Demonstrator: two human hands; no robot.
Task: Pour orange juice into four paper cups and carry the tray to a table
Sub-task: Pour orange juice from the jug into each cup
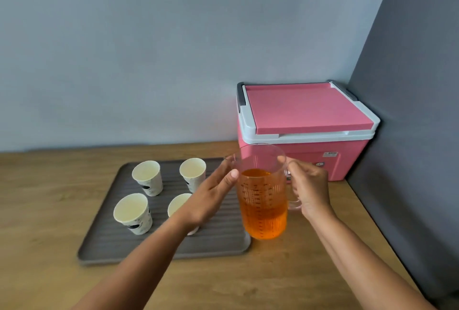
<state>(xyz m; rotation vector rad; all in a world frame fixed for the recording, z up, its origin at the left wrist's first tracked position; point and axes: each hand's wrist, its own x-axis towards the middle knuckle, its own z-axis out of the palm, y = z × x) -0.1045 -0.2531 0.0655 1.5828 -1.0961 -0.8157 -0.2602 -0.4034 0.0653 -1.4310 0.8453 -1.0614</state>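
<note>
A clear plastic jug (pixel 262 200) holds orange juice up to about two thirds of its height. It hovers at the right edge of the brown ridged tray (pixel 104 247). My right hand (pixel 310 190) is closed around the jug's handle. My left hand (pixel 213 194) rests with its thumb and fingers against the jug's left side near the rim. Several white paper cups stand upright on the tray; three show no juice inside: back left (pixel 148 177), back right (pixel 193 171) and front left (pixel 133 212). My left forearm partly hides the front right cup (pixel 177 204).
A pink cooler box (pixel 305 120) with a white rim and its lid down stands behind the jug in the corner. A dark grey wall (pixel 409 135) runs along the right side of the wooden counter (pixel 273 272). A pale wall closes the back.
</note>
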